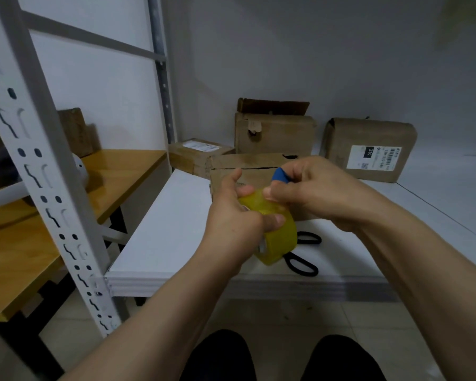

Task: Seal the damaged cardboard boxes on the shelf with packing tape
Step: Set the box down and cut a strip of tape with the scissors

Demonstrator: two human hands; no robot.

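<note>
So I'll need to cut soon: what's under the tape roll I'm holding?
Black scissors lie on the white shelf below the tape roll; only two handle loops show. Their blades are hidden behind the roll.

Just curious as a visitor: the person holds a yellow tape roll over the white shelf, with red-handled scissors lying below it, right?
Not quite: the head view shows the scissors have black handles, not red. The yellow tape roll is indeed held over the white shelf.
</note>
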